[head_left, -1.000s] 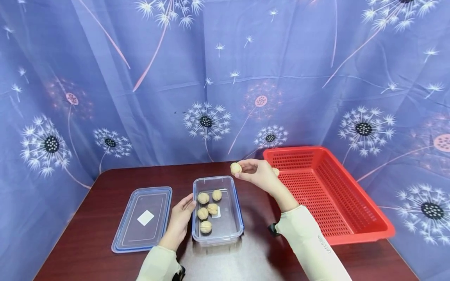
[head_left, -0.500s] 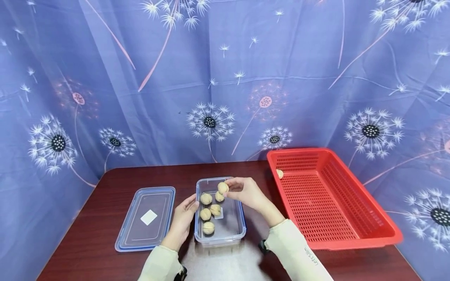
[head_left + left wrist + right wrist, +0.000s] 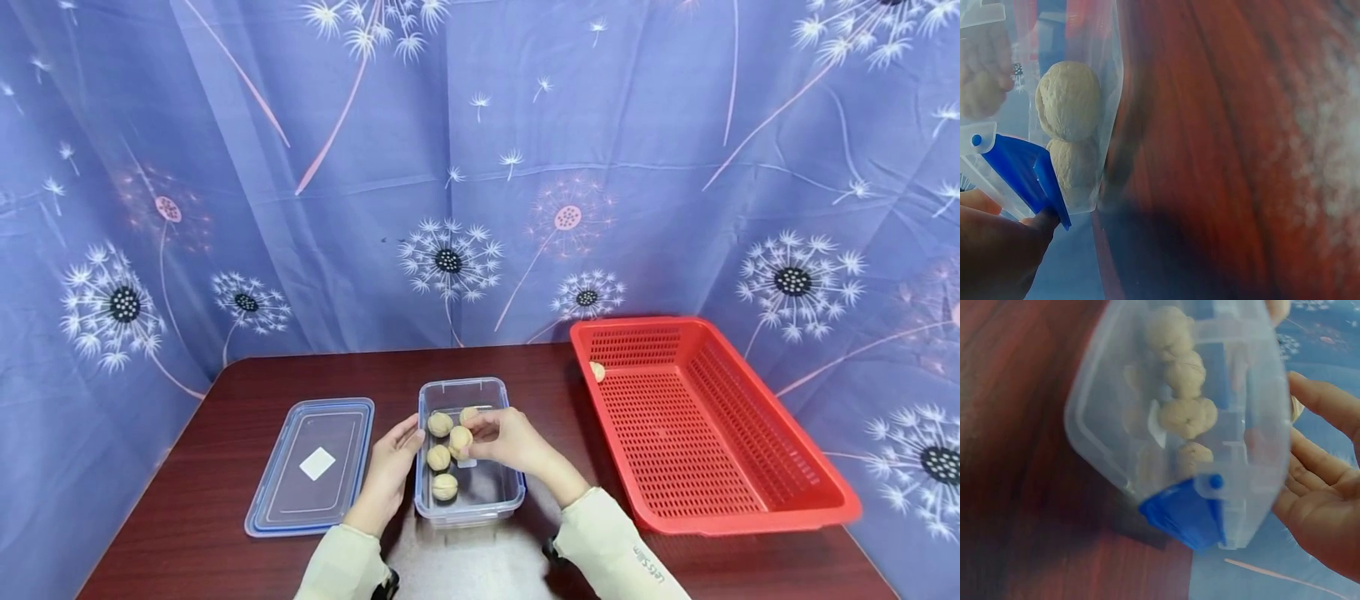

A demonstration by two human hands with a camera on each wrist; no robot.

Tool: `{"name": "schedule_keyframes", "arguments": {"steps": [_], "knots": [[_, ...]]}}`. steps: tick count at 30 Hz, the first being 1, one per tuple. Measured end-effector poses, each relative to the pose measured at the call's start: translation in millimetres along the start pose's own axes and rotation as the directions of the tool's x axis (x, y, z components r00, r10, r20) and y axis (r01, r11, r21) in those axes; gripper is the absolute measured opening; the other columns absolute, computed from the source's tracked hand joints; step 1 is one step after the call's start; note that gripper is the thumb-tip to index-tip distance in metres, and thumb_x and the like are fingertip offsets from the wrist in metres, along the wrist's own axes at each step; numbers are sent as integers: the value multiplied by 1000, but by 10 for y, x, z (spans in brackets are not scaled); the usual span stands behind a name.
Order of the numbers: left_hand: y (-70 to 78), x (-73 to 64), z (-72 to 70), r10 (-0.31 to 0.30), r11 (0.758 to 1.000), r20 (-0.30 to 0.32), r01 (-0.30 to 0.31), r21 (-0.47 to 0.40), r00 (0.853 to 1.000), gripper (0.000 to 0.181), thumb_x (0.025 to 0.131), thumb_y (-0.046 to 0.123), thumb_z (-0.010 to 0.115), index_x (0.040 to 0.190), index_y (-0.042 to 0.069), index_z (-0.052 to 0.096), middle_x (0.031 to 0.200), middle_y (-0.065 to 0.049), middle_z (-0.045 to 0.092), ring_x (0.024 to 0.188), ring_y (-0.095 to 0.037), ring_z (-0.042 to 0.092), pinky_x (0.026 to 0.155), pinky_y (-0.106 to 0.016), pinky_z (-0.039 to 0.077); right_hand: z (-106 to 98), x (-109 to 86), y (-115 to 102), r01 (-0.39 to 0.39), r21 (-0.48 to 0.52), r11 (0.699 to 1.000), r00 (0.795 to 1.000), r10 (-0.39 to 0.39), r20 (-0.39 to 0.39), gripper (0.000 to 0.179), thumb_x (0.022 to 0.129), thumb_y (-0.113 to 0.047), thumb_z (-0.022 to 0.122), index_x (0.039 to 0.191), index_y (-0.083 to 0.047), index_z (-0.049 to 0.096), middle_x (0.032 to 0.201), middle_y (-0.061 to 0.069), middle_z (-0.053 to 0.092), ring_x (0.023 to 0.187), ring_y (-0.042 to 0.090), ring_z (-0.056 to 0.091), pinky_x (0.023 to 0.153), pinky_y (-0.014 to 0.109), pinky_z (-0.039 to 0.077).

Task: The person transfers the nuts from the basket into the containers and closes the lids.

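A clear plastic food container (image 3: 487,496) stands mid-table, several walnuts (image 3: 445,487) on its floor, mostly along the left side. My left hand (image 3: 392,458) holds its left wall; in the left wrist view a fingertip meets the hanging blue latch (image 3: 1022,169). Inside the container, my right hand (image 3: 510,440) pinches a walnut (image 3: 461,440) between thumb and fingers, close over the others. In the right wrist view that hand (image 3: 1329,481) shows beyond the clear wall, its walnut (image 3: 1297,409) mostly hidden by fingers.
A red perforated basket (image 3: 750,523) stands at the right, one walnut (image 3: 597,372) at its far left corner. Left of the container lies its blue-rimmed lid (image 3: 345,433) with a white label (image 3: 317,463). A blue dandelion-print curtain (image 3: 510,167) hangs behind the dark wooden table (image 3: 202,483).
My right hand has brought the walnut from beside the basket leftward, then down into the container. My left hand stays at the container's left wall. The head view has shifted slightly.
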State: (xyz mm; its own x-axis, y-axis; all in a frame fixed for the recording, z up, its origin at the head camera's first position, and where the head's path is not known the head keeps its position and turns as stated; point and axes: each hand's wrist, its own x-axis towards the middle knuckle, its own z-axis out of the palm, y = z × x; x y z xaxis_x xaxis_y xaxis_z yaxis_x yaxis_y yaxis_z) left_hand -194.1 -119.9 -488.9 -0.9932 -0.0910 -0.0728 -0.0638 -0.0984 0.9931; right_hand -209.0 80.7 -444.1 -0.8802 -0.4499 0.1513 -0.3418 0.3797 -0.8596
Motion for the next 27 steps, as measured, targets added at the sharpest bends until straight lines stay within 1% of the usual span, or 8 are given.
{"name": "schedule_keyframes", "arguments": {"steps": [5,8,10,15,18,21,24,27], "knots": [[11,-4,4,-10,1000,1,10,-3,1000,43,98,2,48,138,-13,41,140,-33,41,134,-36,38,113,-45,29,64,14,25,26,-84,996,997,-20,69,28,74,-6,80,100,2,71,87,8,72,79,17,67,71,20,55],[5,-5,-1,-5,1000,10,5,-5,1000,43,99,1,47,138,-14,39,140,-34,40,134,-38,37,113,-47,29,86,21,39,37,-104,994,994,-26,109,30,73,-5,80,100,4,71,87,10,72,77,15,67,70,19,55],[0,-4,-5,-3,1000,14,3,-8,1000,43,99,1,47,138,-14,39,140,-35,40,134,-38,36,113,-47,28,99,25,41,31,-117,993,992,-17,125,31,73,-6,80,100,5,70,87,10,72,76,13,66,69,18,54],[-9,-1,-11,0,1000,17,0,-12,1000,43,99,1,47,138,-14,39,140,-35,39,134,-38,36,114,-47,28,122,19,30,19,-195,981,991,7,130,30,71,-6,80,98,3,71,84,7,72,73,11,65,67,18,53],[-14,-3,-11,-2,1000,15,2,-9,1000,43,99,2,47,138,-14,39,141,-35,39,135,-38,36,114,-47,28,135,5,12,17,-258,966,992,16,127,29,69,-7,81,96,-1,72,82,4,72,75,16,65,66,20,52],[-19,0,-11,-3,1000,12,3,-7,1000,43,99,2,48,138,-14,39,140,-35,40,134,-38,36,114,-47,28,146,-6,-3,28,-297,954,992,10,125,28,69,-7,82,94,0,72,80,4,71,77,22,65,67,22,52],[-19,4,-9,-2,1000,9,2,-5,1000,43,99,2,48,138,-14,40,140,-34,40,134,-38,36,114,-47,28,148,-9,-7,22,-314,949,992,18,124,29,71,-8,82,96,0,71,84,6,72,80,22,65,71,25,53],[-17,5,-11,-4,1000,9,4,-7,1000,43,99,2,48,138,-13,40,140,-34,40,134,-37,37,114,-46,28,135,-6,-2,27,-309,951,991,15,133,29,73,-9,82,98,2,71,89,9,72,84,23,67,76,28,55]]}}
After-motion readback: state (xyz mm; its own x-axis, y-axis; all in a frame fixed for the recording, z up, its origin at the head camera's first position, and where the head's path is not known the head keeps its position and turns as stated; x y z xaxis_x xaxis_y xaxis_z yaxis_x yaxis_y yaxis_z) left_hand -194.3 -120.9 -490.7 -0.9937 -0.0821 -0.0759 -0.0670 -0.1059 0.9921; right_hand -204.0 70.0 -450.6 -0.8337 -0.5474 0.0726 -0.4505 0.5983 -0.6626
